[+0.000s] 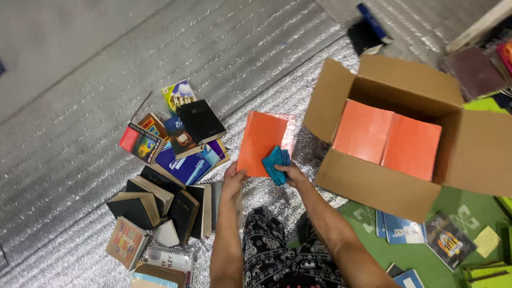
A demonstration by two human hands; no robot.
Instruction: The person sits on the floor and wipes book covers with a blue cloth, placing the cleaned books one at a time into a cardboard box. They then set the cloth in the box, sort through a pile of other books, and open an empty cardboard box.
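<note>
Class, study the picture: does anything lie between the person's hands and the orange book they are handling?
Partly. The left hand grips the orange book directly at its lower edge, with nothing between. Under the right hand a teal cloth lies pressed against the cover, so that hand meets the book through the cloth.

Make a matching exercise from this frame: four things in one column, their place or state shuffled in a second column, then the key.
Things:
1. teal cloth
2. orange book
3. cardboard box
4. black book

Places or states:
A. open, two orange books inside
B. on top of the book pile at left
C. pressed on the orange cover by the right hand
D. held at its lower edge by the left hand

Pairs: 1-C, 2-D, 3-A, 4-B
</note>
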